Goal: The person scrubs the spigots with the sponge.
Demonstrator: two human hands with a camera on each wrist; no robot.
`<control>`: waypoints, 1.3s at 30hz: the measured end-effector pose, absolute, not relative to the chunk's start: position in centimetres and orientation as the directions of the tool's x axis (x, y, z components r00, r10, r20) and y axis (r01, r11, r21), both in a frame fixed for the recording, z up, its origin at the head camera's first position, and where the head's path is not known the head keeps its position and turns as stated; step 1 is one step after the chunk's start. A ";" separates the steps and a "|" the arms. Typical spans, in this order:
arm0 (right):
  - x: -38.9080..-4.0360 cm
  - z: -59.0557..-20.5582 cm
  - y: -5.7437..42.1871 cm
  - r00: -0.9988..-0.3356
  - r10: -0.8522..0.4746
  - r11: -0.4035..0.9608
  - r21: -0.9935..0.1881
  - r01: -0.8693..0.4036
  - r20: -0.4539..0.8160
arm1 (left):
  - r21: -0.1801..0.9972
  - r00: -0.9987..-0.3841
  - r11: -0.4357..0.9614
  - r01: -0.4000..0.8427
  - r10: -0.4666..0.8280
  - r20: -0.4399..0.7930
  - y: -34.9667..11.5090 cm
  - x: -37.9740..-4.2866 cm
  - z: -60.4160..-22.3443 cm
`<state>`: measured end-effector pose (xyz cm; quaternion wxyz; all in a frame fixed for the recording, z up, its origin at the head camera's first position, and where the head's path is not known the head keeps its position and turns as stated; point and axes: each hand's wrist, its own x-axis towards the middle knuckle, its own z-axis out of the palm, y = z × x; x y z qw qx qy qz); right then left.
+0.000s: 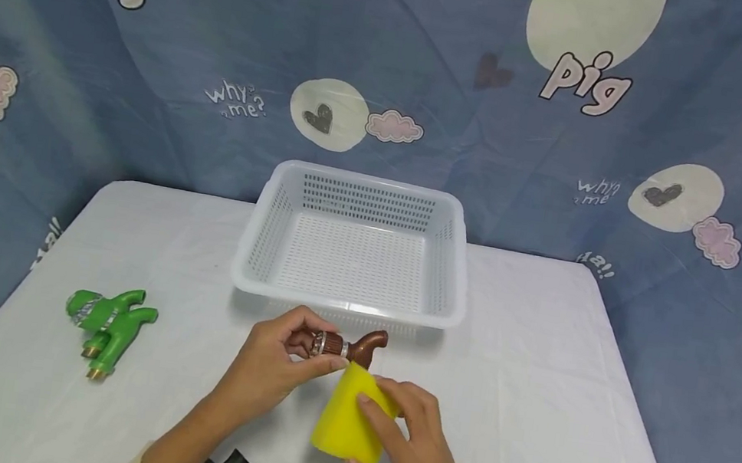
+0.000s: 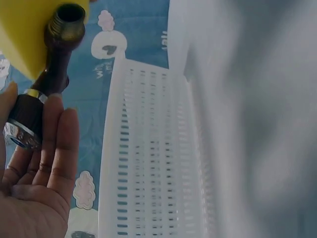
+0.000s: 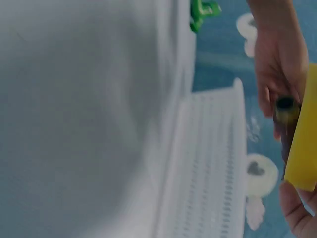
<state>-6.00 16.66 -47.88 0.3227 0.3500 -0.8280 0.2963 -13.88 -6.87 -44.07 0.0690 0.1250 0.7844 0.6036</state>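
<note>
Fingers of the left hand clamp one brown fitting; the right hand pinches one yellow sponge. One white basket and one green fitting lie untouched.

Brown fitting, glossy, ribbed and silver-banded, bent at one end: lies sideways in my left grip, lower centre of frame. Yellow sheet, curved, tilted, just below it: held in my right grip.
</note>
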 end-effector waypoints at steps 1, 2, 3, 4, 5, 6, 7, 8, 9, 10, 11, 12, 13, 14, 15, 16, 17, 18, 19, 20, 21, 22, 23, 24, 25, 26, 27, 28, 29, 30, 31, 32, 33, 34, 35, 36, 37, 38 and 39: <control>-5.7 -48.2 16.6 -0.558 -0.404 0.572 -0.277 -0.773 0.724 | 0.962 -0.961 0.246 0.116 0.272 0.046 -6.9 -14.1 -44.0; -5.3 -48.4 16.6 -0.574 -0.417 0.569 -0.290 -0.770 0.705 | 0.961 -0.963 0.251 0.117 0.264 0.048 -7.0 -14.3 -43.9; -5.0 -48.6 16.6 -0.594 -0.425 0.568 -0.310 -0.762 0.683 | 0.960 -0.966 0.253 0.117 0.254 0.051 -7.0 -14.6 -43.8; -4.7 -48.8 16.7 -0.619 -0.427 0.573 -0.332 -0.749 0.659 | 0.960 -0.969 0.253 0.118 0.243 0.055 -7.0 -15.0 -43.7; -4.5 -48.9 16.9 -0.637 -0.421 0.575 -0.354 -0.738 0.646 | 0.960 -0.971 0.254 0.119 0.231 0.060 -7.1 -15.4 -43.5; -4.4 -49.0 17.1 -0.655 -0.407 0.575 -0.378 -0.725 0.637 | 0.962 -0.973 0.246 0.116 0.221 0.061 -7.1 -15.9 -43.4; -4.3 -49.0 17.3 -0.670 -0.389 0.577 -0.400 -0.712 0.632 | 0.966 -0.976 0.234 0.108 0.209 0.058 -7.0 -16.4 -43.2; -4.3 -49.1 17.5 -0.681 -0.369 0.577 -0.419 -0.701 0.632 | 0.971 -0.978 0.216 0.099 0.199 0.055 -7.0 -16.9 -43.0; -4.3 -49.2 17.7 -0.693 -0.350 0.576 -0.439 -0.690 0.631 | 0.977 -0.981 0.194 0.089 0.189 0.052 -6.9 -17.4 -42.8; -4.3 -49.2 17.9 -0.701 -0.333 0.573 -0.455 -0.682 0.631 | 0.982 -0.982 0.172 0.082 0.182 0.050 -6.8 -18.0 -42.6; -4.3 -49.3 18.0 -0.705 -0.318 0.567 -0.468 -0.678 0.634 | 0.985 -0.983 0.155 0.078 0.174 0.051 -6.6 -18.5 -42.5; -4.2 -49.4 18.1 -0.709 -0.307 0.564 -0.479 -0.673 0.635 | 0.987 -0.985 0.139 0.078 0.166 0.055 -6.4 -19.1 -42.3; -4.2 -49.5 18.2 -0.712 -0.297 0.560 -0.488 -0.669 0.636 | 0.988 -0.985 0.131 0.087 0.156 0.066 -6.0 -19.7 -42.2; -4.1 -49.6 18.2 -0.716 -0.289 0.557 -0.497 -0.666 0.636 | 0.986 -0.986 0.129 0.101 0.146 0.082 -5.6 -20.2 -42.2; -4.0 -49.7 18.3 -0.720 -0.281 0.555 -0.504 -0.661 0.635 | 0.984 -0.986 0.133 0.117 0.135 0.098 -5.1 -20.8 -42.1; -3.9 -49.8 18.3 -0.725 -0.275 0.554 -0.512 -0.656 0.632 | 0.979 -0.986 0.153 0.132 0.122 0.114 -4.5 -21.3 -42.2; -3.8 -49.9 18.3 -0.730 -0.268 0.555 -0.519 -0.650 0.628 | 0.972 -0.986 0.181 0.146 0.109 0.128 -3.9 -21.9 -42.2; -3.8 -49.9 18.3 -0.736 -0.263 0.554 -0.527 -0.645 0.624 | 0.966 -0.986 0.208 0.155 0.100 0.137 -3.2 -22.4 -42.3; -3.7 -50.0 18.3 -0.740 -0.260 0.553 -0.533 -0.640 0.620 | 0.959 -0.986 0.236 0.157 0.092 0.139 -2.6 -23.0 -42.4; -3.7 -50.0 18.3 -0.747 -0.258 0.552 -0.541 -0.634 0.613 | 0.954 -0.988 0.259 0.149 0.087 0.130 -1.9 -23.5 -42.6; -3.6 -50.0 18.3 -0.756 -0.256 0.554 -0.550 -0.625 0.602 | 0.951 -0.989 0.277 0.137 0.089 0.116 -1.3 -24.1 -42.8; -3.6 -49.9 18.4 -0.763 -0.256 0.553 -0.557 -0.619 0.594 | 0.949 -0.991 0.290 0.122 0.090 0.099 -0.7 -24.6 -43.0; -3.6 -49.9 18.4 -0.769 -0.257 0.551 -0.565 -0.614 0.585 | 0.952 -0.992 0.288 0.103 0.097 0.078 -0.1 -25.2 -43.3; -3.7 -49.9 18.5 -0.772 -0.260 0.546 -0.571 -0.613 0.581 | 0.955 -0.993 0.285 0.084 0.102 0.057 0.4 -25.7 -43.6; -3.7 -49.9 18.5 -0.774 -0.263 0.541 -0.576 -0.613 0.577 | 0.959 -0.994 0.276 0.066 0.107 0.037 0.9 -26.2 -43.9; -3.7 -49.8 18.6 -0.777 -0.267 0.538 -0.580 -0.611 0.570 | 0.962 -0.993 0.271 0.047 0.115 0.016 1.4 -26.6 -44.2; -3.7 -49.8 18.6 -0.782 -0.270 0.539 -0.585 -0.606 0.562 | 0.962 -0.992 0.270 0.029 0.123 -0.005 1.9 -27.1 -44.5; -3.7 -49.8 18.6 -0.783 -0.273 0.537 -0.587 -0.606 0.559 | 0.962 -0.992 0.273 0.014 0.128 -0.022 2.4 -27.4 -44.7; -3.7 -49.8 18.7 -0.783 -0.275 0.535 -0.588 -0.607 0.558 | 0.959 -0.991 0.282 0.004 0.132 -0.034 2.8 -27.7 -44.9; -3.7 -49.9 18.7 -0.783 -0.276 0.534 -0.589 -0.607 0.557 | 0.954 -0.990 0.299 -0.003 0.133 -0.045 3.2 -27.9 -45.0; -3.7 -49.9 18.7 -0.784 -0.276 0.533 -0.590 -0.606 0.556 | 0.945 -0.989 0.326 -0.008 0.136 -0.055 3.6 -28.1 -45.1; -3.6 -49.9 18.8 -0.786 -0.275 0.532 -0.594 -0.604 0.553 | 0.931 -0.988 0.366 -0.009 0.142 -0.065 4.0 -28.2 -45.2; -3.6 -49.9 18.8 -0.787 -0.273 0.528 -0.597 -0.603 0.553 | 0.915 -0.985 0.403 -0.008 0.152 -0.076 4.4 -28.3 -45.2; -3.7 -50.0 18.9 -0.784 -0.272 0.522 -0.599 -0.607 0.558 | 0.897 -0.982 0.443 -0.004 0.166 -0.086 4.8 -28.3 -45.2; -3.7 -50.0 18.9 -0.780 -0.271 0.514 -0.601 -0.613 0.564 | 0.878 -0.978 0.478 -0.004 0.181 -0.102 5.1 -28.4 -45.2; -3.8 -50.1 19.0 -0.776 -0.270 0.505 -0.602 -0.618 0.570 | 0.858 -0.973 0.514 -0.003 0.196 -0.120 5.4 -28.5 -45.2; -3.9 -50.1 19.1 -0.772 -0.269 0.498 -0.603 -0.623 0.576 | 0.835 -0.968 0.550 0.001 0.211 -0.138 5.8 -28.6 -45.2; -3.9 -50.2 19.1 -0.768 -0.268 0.492 -0.603 -0.629 0.582 | 0.816 -0.962 0.579 0.002 0.223 -0.156 6.1 -28.7 -45.2; -4.0 -50.2 19.2 -0.763 -0.266 0.487 -0.601 -0.633 0.589 | 0.800 -0.956 0.600 0.000 0.234 -0.175 6.3 -28.8 -45.3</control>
